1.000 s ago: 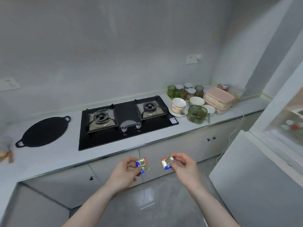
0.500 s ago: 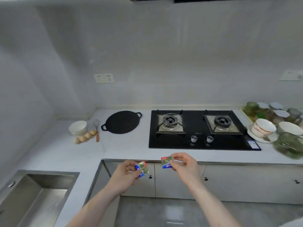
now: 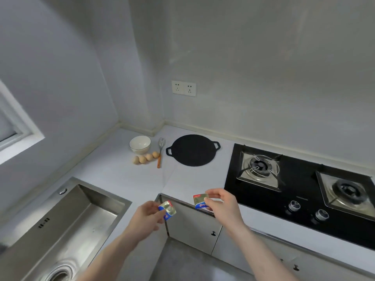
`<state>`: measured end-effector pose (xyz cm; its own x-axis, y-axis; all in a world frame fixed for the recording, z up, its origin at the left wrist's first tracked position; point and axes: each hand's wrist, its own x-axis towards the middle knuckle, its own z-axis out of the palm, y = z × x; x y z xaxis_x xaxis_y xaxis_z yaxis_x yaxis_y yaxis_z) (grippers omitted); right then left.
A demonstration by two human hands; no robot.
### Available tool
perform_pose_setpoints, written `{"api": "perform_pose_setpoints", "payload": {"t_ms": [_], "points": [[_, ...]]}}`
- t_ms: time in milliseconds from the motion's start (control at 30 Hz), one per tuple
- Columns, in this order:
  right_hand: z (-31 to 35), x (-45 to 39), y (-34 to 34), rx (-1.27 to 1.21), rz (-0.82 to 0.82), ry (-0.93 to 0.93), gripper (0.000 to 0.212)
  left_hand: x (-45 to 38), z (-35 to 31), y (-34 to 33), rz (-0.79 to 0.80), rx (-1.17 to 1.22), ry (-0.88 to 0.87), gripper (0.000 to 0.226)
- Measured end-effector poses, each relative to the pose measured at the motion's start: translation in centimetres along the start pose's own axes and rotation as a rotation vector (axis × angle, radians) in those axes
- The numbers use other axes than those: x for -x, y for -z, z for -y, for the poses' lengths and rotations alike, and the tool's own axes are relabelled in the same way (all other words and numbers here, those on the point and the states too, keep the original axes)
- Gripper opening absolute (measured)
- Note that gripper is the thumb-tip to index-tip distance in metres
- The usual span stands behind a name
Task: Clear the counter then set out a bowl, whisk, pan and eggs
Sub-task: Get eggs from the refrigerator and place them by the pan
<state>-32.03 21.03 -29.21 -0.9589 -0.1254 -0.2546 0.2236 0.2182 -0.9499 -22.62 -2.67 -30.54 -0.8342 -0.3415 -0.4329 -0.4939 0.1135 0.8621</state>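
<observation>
Head view: beside the pan (image 3: 192, 150) on the table (image 3: 113, 175) sit bowl (image 3: 140, 144), whisk (image 3: 160, 152) and 4 eggs (image 3: 145, 157); left hand (image 3: 149, 217) and right hand (image 3: 220, 205) each pinch 1 foil packet (image 3: 167, 208), which could slip from so light a grip.

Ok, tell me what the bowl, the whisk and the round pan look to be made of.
Bowl: probably glazed ceramic, white and glossy with a thin dark rim line.
Whisk: thin grey metal wires, and an orange-brown handle that could be wood or plastic.
Pan: matt black, flat, with two loop handles; likely cast iron or coated metal, since it shows no shine.
</observation>
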Motion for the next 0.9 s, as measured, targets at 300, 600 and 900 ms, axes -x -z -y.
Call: {"api": "perform_pose_setpoints", "payload": {"t_ms": [300, 600, 900], "points": [[0.4, -8.8, -4.1, 0.046, 0.149, -0.075, 0.016, -4.6, 0.9, 2.5, -0.146, 0.078, 0.118, 0.021], [-0.4, -15.6, -8.0, 0.072, 0.168, -0.180, 0.012, -13.3, 0.7, 5.3, -0.212, 0.096, 0.213, 0.017], [-2.1, -23.4, -16.2, 0.105, 0.082, -0.387, 0.016, -25.4, 2.1, 9.2, -0.130, 0.031, 0.342, 0.019]]}}
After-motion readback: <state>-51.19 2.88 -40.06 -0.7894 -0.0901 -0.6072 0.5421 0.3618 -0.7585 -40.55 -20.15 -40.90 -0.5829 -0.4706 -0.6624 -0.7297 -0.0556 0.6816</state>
